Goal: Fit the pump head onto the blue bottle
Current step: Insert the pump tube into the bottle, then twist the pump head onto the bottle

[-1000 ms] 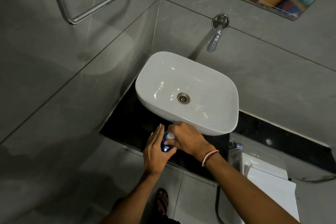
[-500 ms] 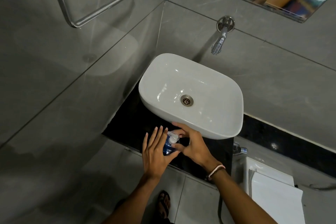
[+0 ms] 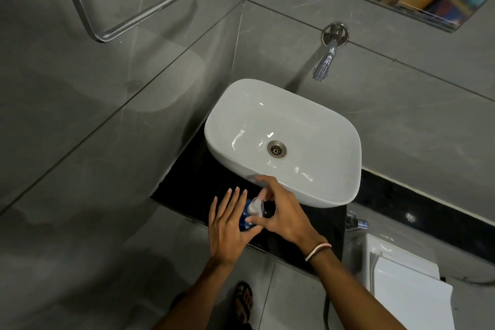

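Observation:
The blue bottle [image 3: 246,218] stands on the black counter [image 3: 203,185] just in front of the white basin, mostly hidden between my hands. A clear pump head [image 3: 255,206] sits on top of it. My left hand [image 3: 227,225] is pressed flat against the bottle's left side, fingers straight and pointing away from me. My right hand [image 3: 281,214] comes in from the right, with thumb and fingers around the pump's collar and the forefinger raised toward the basin's rim.
A white basin [image 3: 334,131] sits on the counter under a chrome wall tap [image 3: 325,61]. A white toilet tank [image 3: 407,289] and a valve [image 3: 356,222] are at lower right. Grey tiled walls close in on the left and behind. My sandalled foot [image 3: 243,303] is on the floor.
My right hand has lifted off the top of the pump and now grips around its collar, so the pump head shows. The left hand's fingers have straightened. The camera has shifted a little.

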The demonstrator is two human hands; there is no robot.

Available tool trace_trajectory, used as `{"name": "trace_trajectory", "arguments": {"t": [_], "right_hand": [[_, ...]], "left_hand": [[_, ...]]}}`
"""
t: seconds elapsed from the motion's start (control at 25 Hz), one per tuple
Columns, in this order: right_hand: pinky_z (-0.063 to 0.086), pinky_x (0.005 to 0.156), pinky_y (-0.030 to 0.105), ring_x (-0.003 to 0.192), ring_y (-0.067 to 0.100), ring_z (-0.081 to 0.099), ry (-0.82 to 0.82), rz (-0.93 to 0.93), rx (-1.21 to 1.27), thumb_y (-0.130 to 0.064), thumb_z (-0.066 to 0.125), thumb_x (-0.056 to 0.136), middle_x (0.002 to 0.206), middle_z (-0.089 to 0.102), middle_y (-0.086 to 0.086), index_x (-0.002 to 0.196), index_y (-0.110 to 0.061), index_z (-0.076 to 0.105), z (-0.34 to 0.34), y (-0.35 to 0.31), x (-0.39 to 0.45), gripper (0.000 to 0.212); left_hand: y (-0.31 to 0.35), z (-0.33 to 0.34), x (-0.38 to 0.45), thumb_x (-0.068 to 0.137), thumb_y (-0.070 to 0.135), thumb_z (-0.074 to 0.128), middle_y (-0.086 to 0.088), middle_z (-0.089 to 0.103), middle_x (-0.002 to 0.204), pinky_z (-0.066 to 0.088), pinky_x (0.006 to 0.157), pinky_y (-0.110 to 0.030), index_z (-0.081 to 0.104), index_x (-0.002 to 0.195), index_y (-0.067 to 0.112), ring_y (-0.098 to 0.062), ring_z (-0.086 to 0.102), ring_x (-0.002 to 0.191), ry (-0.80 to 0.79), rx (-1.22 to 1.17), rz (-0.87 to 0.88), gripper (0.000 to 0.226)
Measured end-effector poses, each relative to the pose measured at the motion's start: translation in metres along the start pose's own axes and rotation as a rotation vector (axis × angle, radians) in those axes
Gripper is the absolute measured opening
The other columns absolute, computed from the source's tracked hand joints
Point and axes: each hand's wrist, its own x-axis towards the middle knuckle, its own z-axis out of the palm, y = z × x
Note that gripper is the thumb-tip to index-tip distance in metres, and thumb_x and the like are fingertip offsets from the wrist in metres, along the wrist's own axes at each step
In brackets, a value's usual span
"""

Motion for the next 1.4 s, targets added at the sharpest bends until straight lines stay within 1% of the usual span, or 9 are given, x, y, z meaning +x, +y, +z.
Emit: {"name": "trace_trajectory", "arguments": {"t": [0.12,0.2,0.36,0.52,0.68,0.88,1.04,1.28,1.4], "right_hand": [[0.055,0.096,0.019,0.104,0.008,0.069,-0.045,-0.049,0.059,-0.015,0.090,0.080,0.105,0.074,-0.004,0.142,-0.032,0.047,0.003,0.003,-0.001,0.078],[0.059,0.087,0.026,0.091,0.012,0.069,0.021,-0.054,-0.023,-0.027,0.091,0.079,0.095,0.072,-0.002,0.135,-0.028,0.052,0.003,0.004,-0.001,0.069],[0.055,0.105,0.024,0.118,0.003,0.066,-0.001,-0.057,0.075,-0.015,0.087,0.083,0.119,0.072,-0.005,0.140,-0.033,0.050,0.005,0.009,-0.006,0.070],[0.060,0.094,0.031,0.106,0.003,0.068,0.093,-0.052,0.058,-0.014,0.084,0.087,0.108,0.072,-0.005,0.122,-0.028,0.057,0.014,0.012,-0.009,0.047],[0.054,0.106,0.023,0.120,0.001,0.066,0.056,-0.076,0.143,-0.012,0.082,0.089,0.115,0.070,-0.018,0.139,-0.027,0.050,0.015,0.009,-0.008,0.061],[0.062,0.091,0.035,0.105,0.008,0.073,0.112,-0.004,0.199,-0.032,0.083,0.088,0.101,0.074,-0.013,0.120,-0.031,0.050,0.020,0.011,-0.012,0.045],[0.058,0.100,0.021,0.119,0.000,0.068,0.070,-0.049,0.187,-0.021,0.079,0.093,0.120,0.070,-0.023,0.132,-0.047,0.044,0.019,0.011,-0.013,0.059],[0.059,0.067,0.055,0.079,0.033,0.069,0.110,-0.047,0.182,-0.032,0.070,0.101,0.089,0.068,0.007,0.111,-0.035,0.040,0.027,0.017,-0.015,0.031],[0.064,0.083,0.029,0.099,0.015,0.074,0.114,-0.060,0.195,-0.029,0.072,0.098,0.106,0.070,-0.009,0.118,-0.046,0.041,0.027,0.014,-0.016,0.041]], "left_hand": [[0.000,0.001,0.000,0.075,0.067,0.059,-0.006,0.059,0.143,0.036,0.113,-0.055,0.056,0.139,0.012,-0.022,0.048,0.138,0.002,-0.004,0.004,0.085],[-0.001,0.001,0.000,0.075,0.067,0.060,-0.006,0.059,0.143,0.034,0.114,-0.054,0.056,0.139,0.012,-0.022,0.048,0.138,0.003,0.000,0.012,0.085],[-0.002,0.003,0.000,0.073,0.063,0.067,-0.006,0.059,0.143,0.035,0.114,-0.055,0.056,0.139,0.012,-0.022,0.048,0.138,0.000,-0.002,0.013,0.084],[-0.001,0.003,-0.001,0.074,0.066,0.060,-0.007,0.061,0.141,0.034,0.114,-0.054,0.058,0.137,0.011,-0.023,0.050,0.137,0.007,-0.006,0.002,0.084],[-0.002,0.002,-0.002,0.070,0.059,0.073,-0.007,0.060,0.142,0.037,0.112,-0.057,0.058,0.137,0.013,-0.023,0.049,0.137,-0.008,0.005,0.000,0.083],[-0.001,0.003,-0.002,0.064,0.053,0.084,-0.006,0.062,0.140,0.036,0.112,-0.058,0.061,0.134,0.014,-0.024,0.051,0.136,-0.010,0.000,-0.032,0.084],[-0.002,0.003,-0.002,0.061,0.050,0.087,-0.007,0.063,0.139,0.038,0.111,-0.059,0.062,0.133,0.013,-0.026,0.052,0.135,-0.008,-0.010,-0.031,0.084],[-0.002,0.004,-0.001,0.061,0.051,0.088,-0.007,0.065,0.137,0.039,0.109,-0.059,0.065,0.130,0.013,-0.027,0.055,0.132,-0.015,0.001,-0.043,0.082],[-0.003,0.004,-0.002,0.059,0.051,0.089,-0.007,0.065,0.136,0.040,0.108,-0.059,0.064,0.129,0.014,-0.027,0.055,0.132,-0.027,-0.002,-0.050,0.084]]}}
